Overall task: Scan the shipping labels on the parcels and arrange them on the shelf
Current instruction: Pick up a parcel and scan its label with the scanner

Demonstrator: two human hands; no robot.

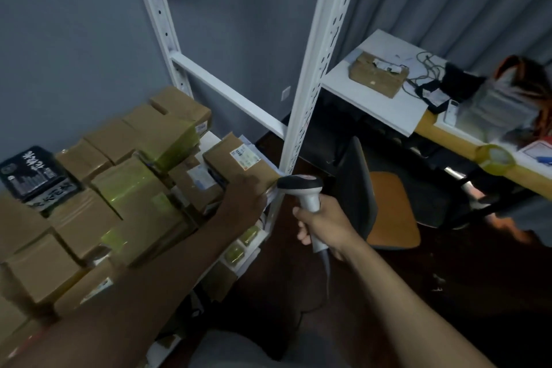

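Several brown cardboard parcels (125, 188) are stacked on the white metal shelf (301, 116) at the left. A parcel with a white shipping label (236, 161) lies at the shelf's right end, next to the upright. My left hand (243, 199) rests on this parcel's near side, its fingers hidden behind the hand. My right hand (321, 225) grips the handle of a grey and white barcode scanner (304, 188), whose head points left toward the labelled parcel. The scanner's cable hangs down below my fist.
A white desk (373, 101) at the right carries a brown box (378, 75), cables and a dark bag. A tape roll (494, 158) sits on a yellow-edged board. A dark chair with an orange seat (391, 212) stands close to the shelf. A black box (33, 173) lies on the parcels.
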